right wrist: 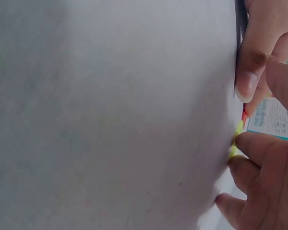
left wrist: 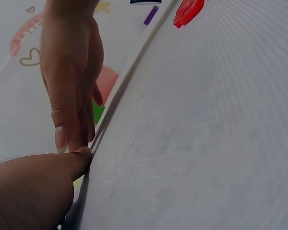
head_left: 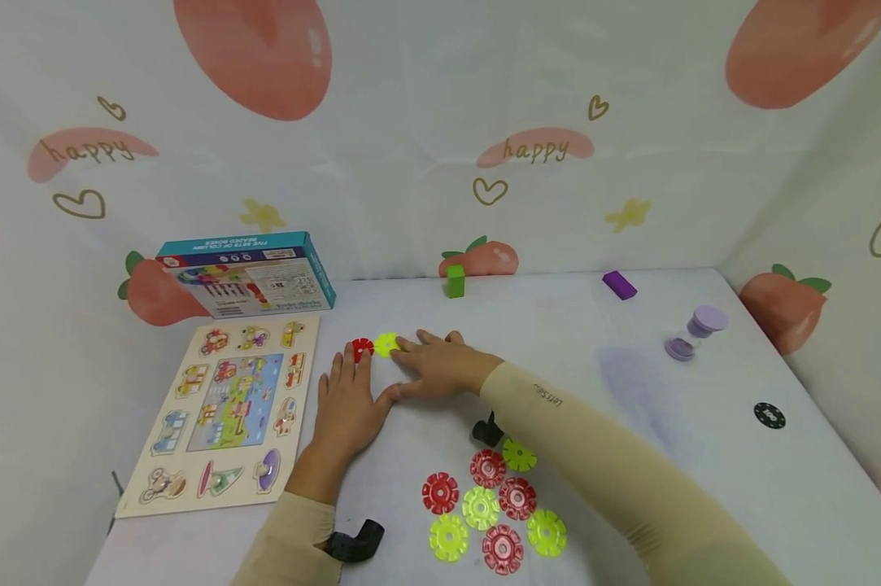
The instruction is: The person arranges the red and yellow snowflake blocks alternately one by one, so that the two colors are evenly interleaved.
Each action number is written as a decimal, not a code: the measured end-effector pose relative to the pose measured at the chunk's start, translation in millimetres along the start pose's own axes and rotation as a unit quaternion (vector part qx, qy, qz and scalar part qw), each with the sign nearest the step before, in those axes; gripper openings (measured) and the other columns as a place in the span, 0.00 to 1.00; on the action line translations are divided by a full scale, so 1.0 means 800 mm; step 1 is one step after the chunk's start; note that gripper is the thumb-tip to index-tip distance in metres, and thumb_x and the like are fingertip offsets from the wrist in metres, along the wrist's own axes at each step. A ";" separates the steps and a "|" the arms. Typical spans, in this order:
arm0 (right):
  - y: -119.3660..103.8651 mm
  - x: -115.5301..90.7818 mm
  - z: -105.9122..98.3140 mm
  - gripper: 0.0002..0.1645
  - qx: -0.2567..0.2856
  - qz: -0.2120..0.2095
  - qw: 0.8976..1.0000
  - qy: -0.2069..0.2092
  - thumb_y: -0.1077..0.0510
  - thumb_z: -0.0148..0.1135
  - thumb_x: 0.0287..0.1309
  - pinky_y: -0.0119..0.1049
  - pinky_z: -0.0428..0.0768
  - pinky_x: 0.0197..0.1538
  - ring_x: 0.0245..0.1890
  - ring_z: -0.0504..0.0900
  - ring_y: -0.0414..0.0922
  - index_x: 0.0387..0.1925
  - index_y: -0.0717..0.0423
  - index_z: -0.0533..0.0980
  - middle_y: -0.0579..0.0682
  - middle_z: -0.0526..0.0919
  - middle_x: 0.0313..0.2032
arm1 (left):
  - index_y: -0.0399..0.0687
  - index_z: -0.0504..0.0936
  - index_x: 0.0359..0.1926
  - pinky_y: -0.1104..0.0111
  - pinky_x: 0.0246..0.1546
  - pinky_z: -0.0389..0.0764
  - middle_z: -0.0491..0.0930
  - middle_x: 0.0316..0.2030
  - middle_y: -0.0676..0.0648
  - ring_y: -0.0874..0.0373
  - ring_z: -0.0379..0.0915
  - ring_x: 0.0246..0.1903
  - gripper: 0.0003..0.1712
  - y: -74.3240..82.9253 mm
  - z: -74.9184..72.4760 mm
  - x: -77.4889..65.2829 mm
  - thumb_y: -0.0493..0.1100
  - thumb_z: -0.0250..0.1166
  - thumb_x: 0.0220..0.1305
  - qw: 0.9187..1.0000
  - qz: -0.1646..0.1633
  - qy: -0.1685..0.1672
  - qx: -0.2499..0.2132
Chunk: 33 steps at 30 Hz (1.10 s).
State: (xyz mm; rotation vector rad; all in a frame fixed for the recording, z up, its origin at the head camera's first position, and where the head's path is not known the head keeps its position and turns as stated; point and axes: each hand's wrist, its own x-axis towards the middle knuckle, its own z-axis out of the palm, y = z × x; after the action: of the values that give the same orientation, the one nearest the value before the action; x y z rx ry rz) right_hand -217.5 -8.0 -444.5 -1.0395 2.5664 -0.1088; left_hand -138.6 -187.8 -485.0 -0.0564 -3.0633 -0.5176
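A red notched disc (head_left: 362, 347) and a yellow notched disc (head_left: 385, 344) lie side by side toward the back of the table. My left hand (head_left: 348, 407) rests palm down, its straight fingertips on the red disc. The fingers of my right hand (head_left: 440, 366) touch the yellow disc from the right and are spread without curling round it. The two thumbs meet in front of the discs. In the right wrist view the yellow disc (right wrist: 236, 143) shows as a thin edge beside the right fingertips. My left thumb (left wrist: 43, 187) shows at lower left in its wrist view.
Several red and yellow discs (head_left: 481, 508) lie loose near the front. A wooden puzzle board (head_left: 304, 407) and a box (head_left: 246, 277) stand at left. Behind and right are a green block (head_left: 455, 282), purple block (head_left: 619, 285), sand timer (head_left: 692, 334) and black chip (head_left: 769, 416).
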 end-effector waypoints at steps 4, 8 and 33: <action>-0.003 -0.001 -0.002 0.51 0.000 0.004 1.000 -0.005 0.17 0.37 0.53 0.61 0.51 0.64 0.73 0.42 0.50 0.73 0.35 0.53 0.37 0.46 0.73 | 0.36 0.55 0.72 0.41 0.64 0.41 0.42 0.73 0.35 0.39 0.34 0.71 0.53 0.000 0.000 -0.001 0.69 0.56 0.60 1.000 0.006 0.004 -0.004; -0.002 -0.004 -0.008 0.51 0.051 0.000 0.999 -0.007 0.18 0.39 0.53 0.62 0.51 0.64 0.72 0.42 0.50 0.73 0.35 0.54 0.38 0.45 0.73 | 0.36 0.55 0.72 0.41 0.64 0.40 0.43 0.73 0.36 0.40 0.34 0.71 0.52 -0.001 0.001 0.000 0.69 0.56 0.61 1.000 0.012 0.010 -0.010; 0.045 -0.205 0.077 0.33 0.379 -0.032 0.921 0.080 0.43 0.69 0.53 0.41 0.70 0.58 0.55 0.69 0.38 0.61 0.43 0.72 0.37 0.72 0.55 | 0.51 0.58 0.73 0.40 0.63 0.42 0.50 0.73 0.46 0.45 0.36 0.71 0.47 0.006 0.013 0.002 0.72 0.53 0.60 0.996 0.087 0.009 0.013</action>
State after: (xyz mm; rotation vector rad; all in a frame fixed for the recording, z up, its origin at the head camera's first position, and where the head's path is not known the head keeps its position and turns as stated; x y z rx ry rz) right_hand -110.7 134.9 -458.8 -0.8116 2.2698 -1.1405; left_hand -140.5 -179.3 -493.5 -0.3118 -3.0079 -0.4659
